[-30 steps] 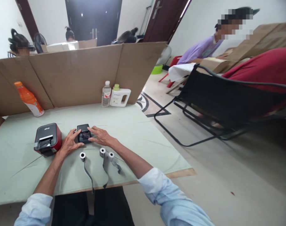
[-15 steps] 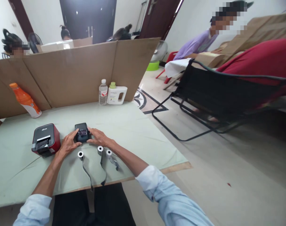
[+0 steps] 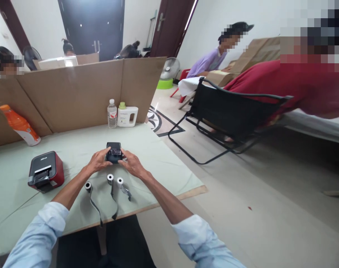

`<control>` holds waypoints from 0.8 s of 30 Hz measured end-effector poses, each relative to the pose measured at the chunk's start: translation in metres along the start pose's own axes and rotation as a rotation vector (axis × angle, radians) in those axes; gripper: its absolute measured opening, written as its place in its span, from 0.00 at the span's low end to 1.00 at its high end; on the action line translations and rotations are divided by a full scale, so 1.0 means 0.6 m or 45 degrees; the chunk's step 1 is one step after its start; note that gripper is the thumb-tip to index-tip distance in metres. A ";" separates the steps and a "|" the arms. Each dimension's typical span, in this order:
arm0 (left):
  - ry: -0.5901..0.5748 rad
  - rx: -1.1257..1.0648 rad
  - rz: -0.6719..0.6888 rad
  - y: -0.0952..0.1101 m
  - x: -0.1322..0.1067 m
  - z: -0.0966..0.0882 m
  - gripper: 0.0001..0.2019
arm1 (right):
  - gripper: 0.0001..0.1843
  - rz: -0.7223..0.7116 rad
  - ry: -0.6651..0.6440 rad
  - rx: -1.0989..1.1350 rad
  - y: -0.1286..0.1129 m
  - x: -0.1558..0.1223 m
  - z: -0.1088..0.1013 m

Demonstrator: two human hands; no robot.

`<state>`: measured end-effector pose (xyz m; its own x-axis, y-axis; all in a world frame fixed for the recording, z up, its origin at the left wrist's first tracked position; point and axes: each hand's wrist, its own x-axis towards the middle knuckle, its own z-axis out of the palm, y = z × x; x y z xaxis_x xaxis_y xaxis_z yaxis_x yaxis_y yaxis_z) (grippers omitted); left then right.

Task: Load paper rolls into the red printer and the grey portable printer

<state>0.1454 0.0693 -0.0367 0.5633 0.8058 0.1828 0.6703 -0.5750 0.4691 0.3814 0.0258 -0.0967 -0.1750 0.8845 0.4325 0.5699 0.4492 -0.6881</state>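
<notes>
Both of my hands grip a small black printer (image 3: pixel 114 158) on the pale green cloth. My left hand (image 3: pixel 99 160) closes on its left side, with the thumb low and the fingers at the upper edge. On the opposite side, my right hand (image 3: pixel 132 163) presses its fingers and thumb against the body. Just nearer to me lie small white paper rolls: a left one (image 3: pixel 88 186), a middle one (image 3: pixel 110 178) and a right one (image 3: pixel 120 181). Each trails a dark strip toward the table's front edge. Farther left stands a bigger black and red printer (image 3: pixel 46 171).
A cardboard screen (image 3: pixel 82 93) runs along the table's back. Before it stand an orange bottle (image 3: pixel 20 124), a clear water bottle (image 3: pixel 112 115) and a white jug (image 3: pixel 127 117). To the right are a black folding chair (image 3: pixel 227 108) and two people at another table.
My hands have shifted the small black printer to the right, past the left roll and behind the middle one. The rolls stay put on the cloth. My view has swung right.
</notes>
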 end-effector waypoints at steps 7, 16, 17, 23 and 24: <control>-0.174 -0.008 -0.022 0.016 0.014 0.021 0.42 | 0.37 0.150 0.056 -0.027 0.016 -0.044 0.006; 0.337 -0.067 -0.054 0.066 -0.104 -0.169 0.28 | 0.35 0.156 0.244 0.102 0.007 -0.071 0.027; 0.459 -0.053 -0.115 0.069 -0.132 -0.201 0.27 | 0.34 0.164 0.266 0.119 0.006 -0.073 0.027; 1.106 0.114 -0.662 -0.001 -0.318 -0.323 0.30 | 0.31 0.127 0.560 -0.083 -0.043 -0.055 0.012; 1.144 0.092 -0.777 -0.021 -0.344 -0.327 0.33 | 0.30 0.076 0.567 -0.111 -0.063 -0.044 0.011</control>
<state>-0.0744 -0.0620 0.0890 -0.4136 0.7509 0.5149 0.7606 -0.0258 0.6487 0.3593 -0.0137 -0.0860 0.2116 0.7595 0.6152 0.6372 0.3701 -0.6760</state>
